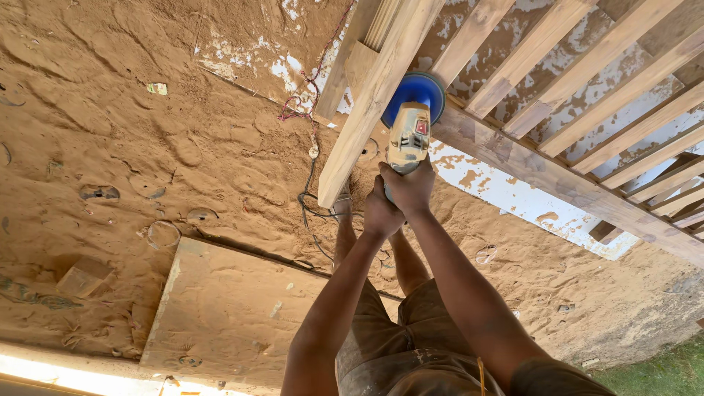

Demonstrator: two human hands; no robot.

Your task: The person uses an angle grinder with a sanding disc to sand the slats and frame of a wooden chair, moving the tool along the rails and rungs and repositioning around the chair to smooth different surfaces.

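Observation:
Both my hands grip the body of a cream-coloured power sander (408, 137) with a blue round disc (416, 94). My left hand (382, 211) wraps the rear of the handle, and my right hand (411, 188) holds it just ahead. The disc presses against a wooden slatted frame (513, 154), where a long rail meets a sloping plank (370, 103). The frame's slats (587, 66) run off to the upper right.
Sawdust covers the ground (110, 110) all around, marked with footprints. A dusty flat board (235, 315) lies at lower left. A black cord (308, 198) trails from the tool past my legs. Grass (660, 370) shows at the lower right corner.

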